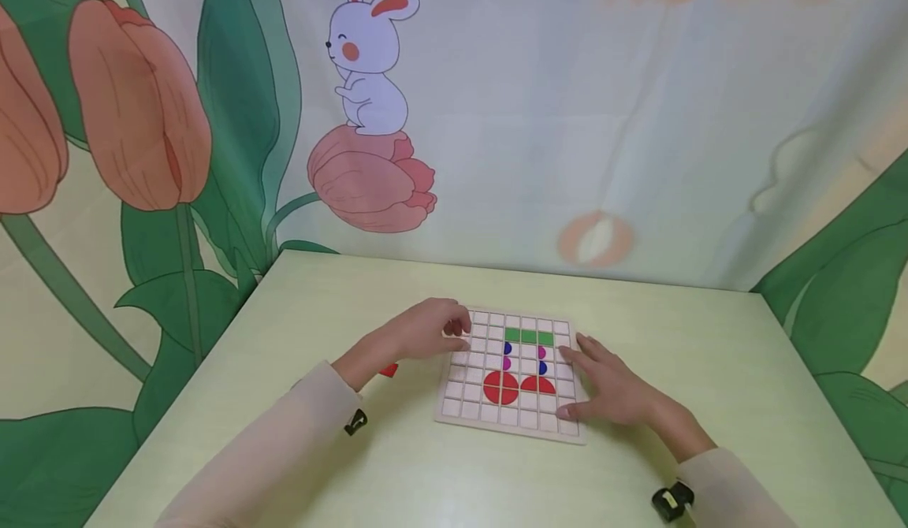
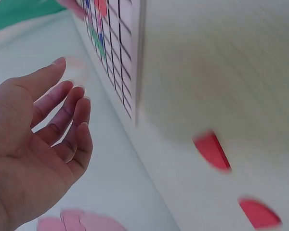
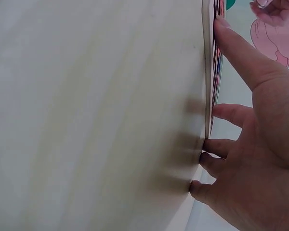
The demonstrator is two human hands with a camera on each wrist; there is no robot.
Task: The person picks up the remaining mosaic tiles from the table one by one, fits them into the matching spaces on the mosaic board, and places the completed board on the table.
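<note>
"What does the left hand (image 1: 429,331) hold?"

"Nothing; its loosely curved fingers hide the upper left corner of the gridded board (image 1: 471,410) on the tabletop (image 1: 397,465)."

"And the right hand (image 1: 613,390)?"

"Spread, touching the board's right edge, grasping nothing."

"Any loose pieces?"

"Two red pieces (image 2: 213,151), blurred; the left arm (image 1: 284,433) hides all but a scrap from the head camera. The right wrist view catches the board edge-on, its pattern unreadable."

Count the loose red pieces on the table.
2: one red piece nearer the board, another red piece farther off, both on the table; others may be hidden.
</note>
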